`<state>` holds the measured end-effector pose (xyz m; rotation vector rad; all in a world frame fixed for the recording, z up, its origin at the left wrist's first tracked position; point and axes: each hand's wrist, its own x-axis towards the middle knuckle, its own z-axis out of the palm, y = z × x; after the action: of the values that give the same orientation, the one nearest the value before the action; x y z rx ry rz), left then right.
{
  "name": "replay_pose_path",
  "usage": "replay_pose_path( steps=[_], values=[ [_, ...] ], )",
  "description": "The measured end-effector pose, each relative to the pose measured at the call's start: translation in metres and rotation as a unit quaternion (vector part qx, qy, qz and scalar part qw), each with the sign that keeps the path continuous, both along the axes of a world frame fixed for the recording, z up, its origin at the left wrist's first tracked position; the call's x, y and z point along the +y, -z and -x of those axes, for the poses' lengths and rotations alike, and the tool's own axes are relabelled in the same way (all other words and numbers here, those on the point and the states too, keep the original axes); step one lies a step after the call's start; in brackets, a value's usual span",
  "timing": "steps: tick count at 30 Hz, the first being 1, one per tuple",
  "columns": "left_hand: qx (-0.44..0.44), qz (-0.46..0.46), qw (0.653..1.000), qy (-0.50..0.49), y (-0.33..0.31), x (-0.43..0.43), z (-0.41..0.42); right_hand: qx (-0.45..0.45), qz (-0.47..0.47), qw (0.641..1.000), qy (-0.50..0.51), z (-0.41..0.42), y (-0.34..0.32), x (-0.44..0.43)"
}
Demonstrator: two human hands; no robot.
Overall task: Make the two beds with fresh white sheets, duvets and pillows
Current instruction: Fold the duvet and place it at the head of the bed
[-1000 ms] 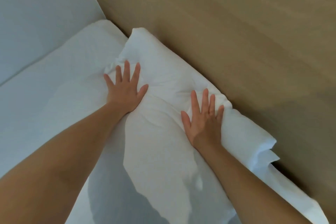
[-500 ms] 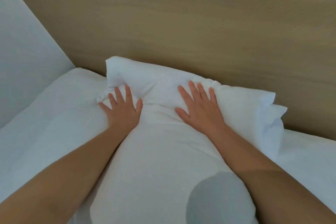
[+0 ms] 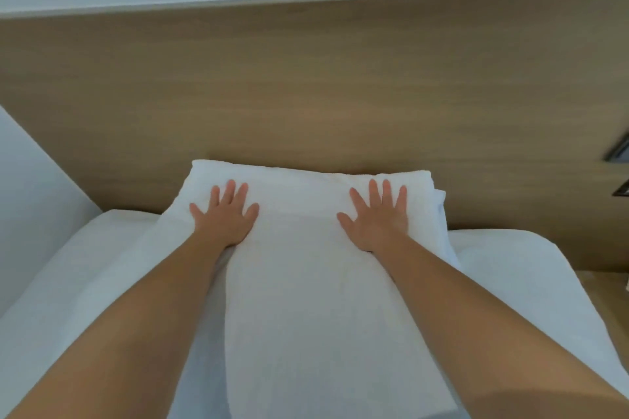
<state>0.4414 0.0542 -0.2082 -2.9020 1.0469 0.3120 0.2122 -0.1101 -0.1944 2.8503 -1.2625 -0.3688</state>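
Far left: pale wall [image 3: 30, 201], with the white-sheeted bed [image 3: 102, 248] running alongside it. Sheet looks smooth there.

Left hand [image 3: 224, 214]: palm down on the far-left part of the pillow [image 3: 299, 241], fingers straight and spread. It grips nothing, just presses flat.

Pillow: white, centred on the bed, far edge touching or just short of the wooden headboard [image 3: 306, 95]; can't tell which. It runs long toward the near side between both forearms. Top looks mostly flat, few creases.

Right hand [image 3: 377, 218]: same pose on the far-right part of the pillow, flat, fingers splayed, holding nothing. A second white layer shows just beyond the pillow's right edge; can't tell whether it's a case flap or another pillow underneath.

Right: more bed surface, then a strip of wood-tone floor or stand at the edge, unclear. Two dark wall plates [image 3: 617, 150] on the headboard at far right, blurred.

Step, my read: placing and patting down the pillow at the head of this bed, a late part of making it. No duvet identifiable in view, and the second bed is not in view, so overall progress is uncertain.

Next move likely calls for lifting both palms off evenly so the pillow keeps its shape, checking it sits square to the headboard, and tidying that right-edge layer. Soft fill, so it may spring back once released.
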Motion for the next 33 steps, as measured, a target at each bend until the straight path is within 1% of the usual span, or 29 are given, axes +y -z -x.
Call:
replay_pose_path(
  steps=[2,4,5,6,8,9,10,11,13,15,17,18,19,20,21,22,23,24,26,27,31,33],
  values=[
    [0.033,-0.018,0.999,-0.028,-0.003,-0.002,0.006,0.018,0.017,0.998,0.049,0.013,0.002,-0.007],
    [0.035,0.011,0.999,-0.029,-0.018,-0.006,0.023,0.025,0.028,0.996,0.086,0.018,-0.005,-0.011],
    [0.043,0.038,0.998,-0.003,-0.028,-0.004,0.035,0.021,0.03,0.995,0.094,0.019,-0.011,-0.009],
    [0.056,0.06,0.995,0.049,-0.034,0.002,0.05,0.011,0.026,0.995,0.091,0.019,-0.017,-0.002],
    [0.062,0.092,0.98,0.168,-0.031,0.025,0.092,-0.015,0.012,0.999,0.048,0.023,-0.025,0.021],
    [0.051,0.107,0.973,0.198,-0.027,0.036,0.109,-0.035,0.007,0.999,0.02,0.025,-0.027,0.034],
    [0.036,0.118,0.971,0.204,-0.023,0.04,0.114,-0.054,0.006,0.999,-0.002,0.027,-0.029,0.042],
    [0.024,0.125,0.973,0.194,-0.022,0.038,0.111,-0.067,0.014,0.998,-0.01,0.029,-0.031,0.046],
    [0.013,0.121,0.98,0.159,-0.026,0.031,0.102,-0.073,0.022,0.997,0.008,0.037,-0.032,0.047],
    [-0.017,0.097,0.987,0.125,-0.028,0.039,0.098,-0.078,0.024,0.995,0.053,0.054,-0.031,0.046],
    [-0.056,0.094,0.991,0.081,-0.027,0.06,0.092,-0.113,0.002,0.987,0.114,0.076,-0.028,0.044],
    [-0.072,0.094,0.991,0.056,-0.027,0.075,0.089,-0.149,-0.045,0.976,0.155,0.088,-0.026,0.044],
    [-0.081,0.096,0.992,0.031,-0.029,0.089,0.085,-0.202,-0.117,0.951,0.201,0.1,-0.024,0.044],
    [-0.084,0.098,0.992,0.006,-0.032,0.101,0.081,-0.267,-0.212,0.908,0.244,0.111,-0.022,0.044],
    [-0.082,0.095,0.992,-0.011,-0.034,0.109,0.08,-0.337,-0.312,0.841,0.285,0.122,-0.021,0.046],
    [-0.082,0.086,0.993,-0.017,-0.036,0.114,0.084,-0.381,-0.396,0.774,0.316,0.133,-0.021,0.052],
    [-0.08,0.078,0.994,-0.008,-0.036,0.116,0.092,-0.393,-0.457,0.724,0.337,0.144,-0.019,0.06],
    [-0.076,0.08,0.994,0.011,-0.035,0.115,0.102,-0.383,-0.497,0.693,0.354,0.154,-0.012,0.065],
    [-0.069,0.111,0.99,0.053,-0.033,0.108,0.124,-0.365,-0.541,0.661,0.371,0.17,0.0,0.072],
    [-0.067,0.126,0.987,0.068,-0.033,0.102,0.133,-0.363,-0.557,0.65,0.367,0.175,0.004,0.073],
    [-0.078,0.139,0.983,0.095,-0.026,0.08,0.152,-0.321,-0.59,0.634,0.384,0.179,0.019,0.074],
    [-0.078,0.138,0.983,0.098,-0.023,0.073,0.154,-0.353,-0.577,0.625,0.391,0.174,0.023,0.073]
  ],
)
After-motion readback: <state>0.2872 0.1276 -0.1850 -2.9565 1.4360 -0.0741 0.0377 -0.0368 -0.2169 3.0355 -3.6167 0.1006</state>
